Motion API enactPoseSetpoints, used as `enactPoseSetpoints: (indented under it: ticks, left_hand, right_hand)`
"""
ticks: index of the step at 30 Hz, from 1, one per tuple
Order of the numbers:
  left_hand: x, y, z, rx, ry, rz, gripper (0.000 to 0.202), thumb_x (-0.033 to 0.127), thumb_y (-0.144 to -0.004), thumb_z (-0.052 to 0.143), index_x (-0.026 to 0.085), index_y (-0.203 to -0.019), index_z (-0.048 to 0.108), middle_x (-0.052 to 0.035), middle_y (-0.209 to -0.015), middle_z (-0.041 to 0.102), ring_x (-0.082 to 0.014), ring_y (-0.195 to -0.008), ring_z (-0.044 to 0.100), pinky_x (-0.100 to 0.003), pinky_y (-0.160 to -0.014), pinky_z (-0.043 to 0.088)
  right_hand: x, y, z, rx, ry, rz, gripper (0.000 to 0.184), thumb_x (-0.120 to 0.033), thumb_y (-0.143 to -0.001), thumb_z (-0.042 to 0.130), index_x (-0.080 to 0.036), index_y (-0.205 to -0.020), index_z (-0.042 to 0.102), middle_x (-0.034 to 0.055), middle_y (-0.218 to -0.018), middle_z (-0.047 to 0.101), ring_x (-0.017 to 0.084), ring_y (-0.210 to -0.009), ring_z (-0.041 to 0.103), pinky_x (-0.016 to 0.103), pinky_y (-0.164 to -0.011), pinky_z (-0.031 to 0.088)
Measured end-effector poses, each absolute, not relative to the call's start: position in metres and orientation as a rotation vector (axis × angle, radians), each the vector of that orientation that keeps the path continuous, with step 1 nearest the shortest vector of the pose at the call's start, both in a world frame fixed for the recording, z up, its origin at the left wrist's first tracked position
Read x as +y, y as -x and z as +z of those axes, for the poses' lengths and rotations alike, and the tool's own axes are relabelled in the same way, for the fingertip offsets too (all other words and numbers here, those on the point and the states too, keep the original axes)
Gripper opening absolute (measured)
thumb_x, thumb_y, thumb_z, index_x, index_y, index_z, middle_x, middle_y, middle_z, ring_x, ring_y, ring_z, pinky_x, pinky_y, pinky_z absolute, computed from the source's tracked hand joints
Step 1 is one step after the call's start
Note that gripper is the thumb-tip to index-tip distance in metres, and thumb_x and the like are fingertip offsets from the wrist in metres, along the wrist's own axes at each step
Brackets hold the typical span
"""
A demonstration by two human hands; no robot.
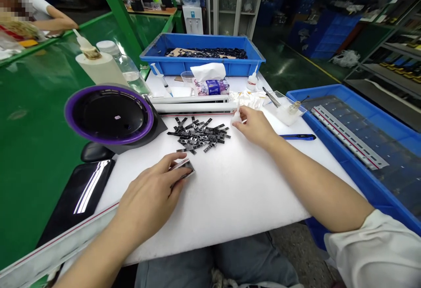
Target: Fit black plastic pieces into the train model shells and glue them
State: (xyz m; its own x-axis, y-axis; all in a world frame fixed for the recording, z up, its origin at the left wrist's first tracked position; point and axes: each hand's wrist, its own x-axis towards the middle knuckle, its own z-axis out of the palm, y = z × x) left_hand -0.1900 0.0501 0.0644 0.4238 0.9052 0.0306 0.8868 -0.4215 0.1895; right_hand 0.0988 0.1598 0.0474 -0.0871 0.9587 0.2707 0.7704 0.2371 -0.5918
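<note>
My left hand [153,193] rests on the white foam mat [230,191], fingers closed on the end of a long white strip with a red line [66,235] that carries a small dark clip [184,165]. My right hand [255,126] reaches to the far side of the mat. Its fingers pinch a small white bottle [236,117]. Between the hands lies a pile of small black clips [199,134].
A purple-rimmed black dish [110,115] stands at left, a phone [79,193] below it. White strips [194,104], a tissue pack [210,80] and a blue bin of black parts [202,53] lie behind. Another blue bin with strips [355,139] sits right, beside a blue pen [297,137]. Another person sits far left.
</note>
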Motion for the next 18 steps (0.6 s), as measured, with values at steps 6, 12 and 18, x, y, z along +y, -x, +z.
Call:
enactPoseSetpoints:
  ticks: [6, 12, 18]
  left_hand:
    - [0.044, 0.187, 0.058, 1.617, -2.646, 0.247, 0.036, 0.039, -0.097, 0.039, 0.028, -0.109, 0.071, -0.0050, -0.141, 0.054, -0.0318, -0.101, 0.066, -0.051, -0.087, 0.056]
    - [0.044, 0.193, 0.044, 1.624, -2.705, 0.310, 0.037, 0.041, -0.099, 0.037, 0.029, -0.115, 0.069, -0.0021, -0.146, 0.050, -0.0331, -0.110, 0.062, -0.056, -0.092, 0.054]
    - [0.045, 0.192, 0.047, 1.620, -2.698, 0.312, 0.038, 0.041, -0.099, 0.037, 0.031, -0.112, 0.071, 0.0002, -0.146, 0.051, -0.0308, -0.113, 0.062, -0.052, -0.092, 0.055]
  right_hand:
    - [0.152, -0.096, 0.064, -1.909, 1.611, 0.377, 0.041, -0.028, -0.077, 0.069, -0.017, -0.116, 0.059, 0.0091, -0.108, 0.069, 0.023, -0.093, 0.063, 0.035, -0.081, 0.046]
    - [0.141, -0.163, 0.115, -1.472, 1.656, -0.135, 0.027, -0.037, -0.079, 0.066, -0.020, -0.100, 0.067, 0.0009, -0.073, 0.059, 0.017, -0.064, 0.053, 0.032, -0.065, 0.043]
    - [0.149, -0.245, 0.114, -1.333, 1.931, 0.203, 0.048, -0.039, -0.068, 0.076, -0.015, -0.108, 0.068, 0.0013, -0.065, 0.063, 0.016, -0.054, 0.054, 0.029, -0.052, 0.041]
